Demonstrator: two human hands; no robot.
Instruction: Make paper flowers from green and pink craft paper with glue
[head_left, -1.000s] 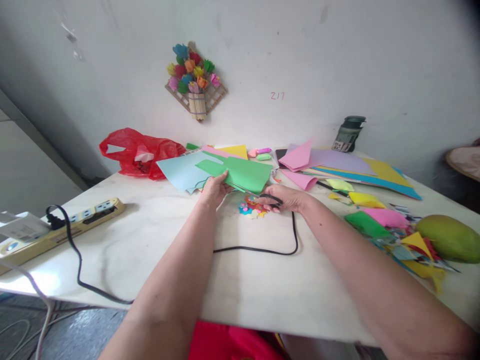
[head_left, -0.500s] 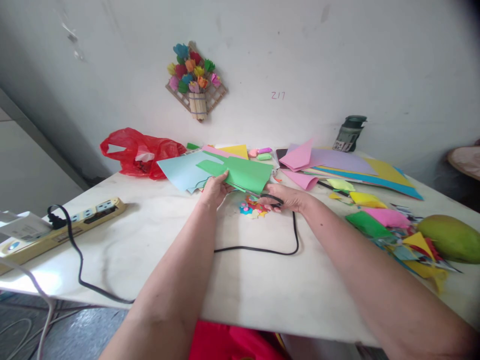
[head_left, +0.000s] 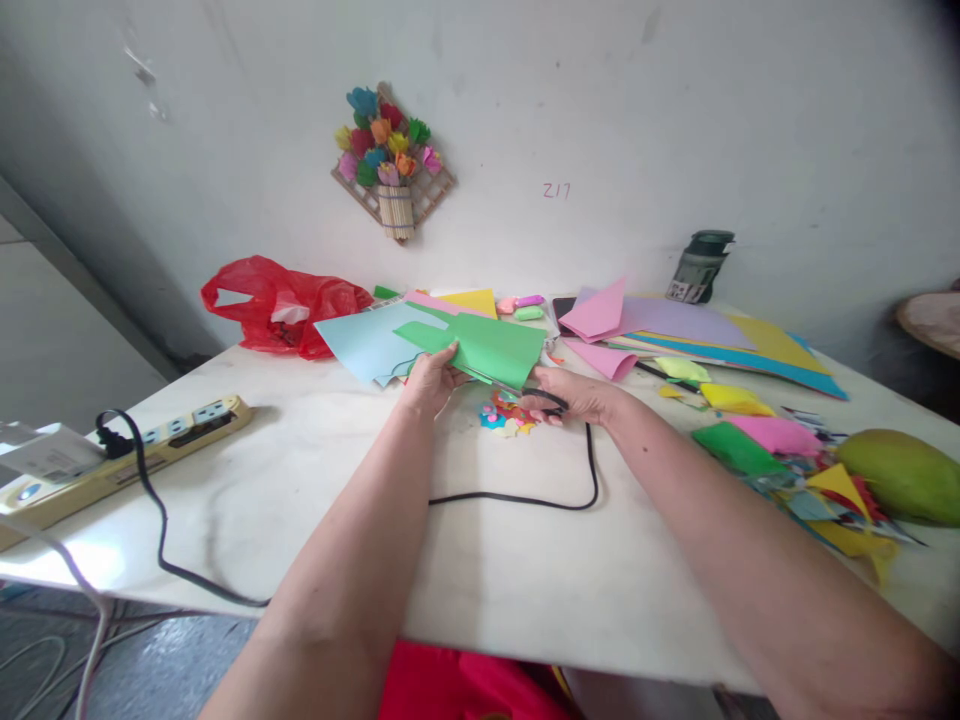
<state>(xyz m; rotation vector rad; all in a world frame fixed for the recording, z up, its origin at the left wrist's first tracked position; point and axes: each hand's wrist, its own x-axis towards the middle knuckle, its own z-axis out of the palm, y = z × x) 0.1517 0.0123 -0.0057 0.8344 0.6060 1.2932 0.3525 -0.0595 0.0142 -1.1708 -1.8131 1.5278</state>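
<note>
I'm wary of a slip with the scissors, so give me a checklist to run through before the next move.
1. Left hand gripping the green paper: ok, thumb on top.
2. Right hand holding the scissors: ok, by the black handle.
3. Left hand clear of the scissors' tips: cannot tell, too small to make out.
4. Cord out of the work area: not ok, it runs across the table close to the right hand.
5. Bottle away from the hands: ok, it stands back by the wall.
</note>
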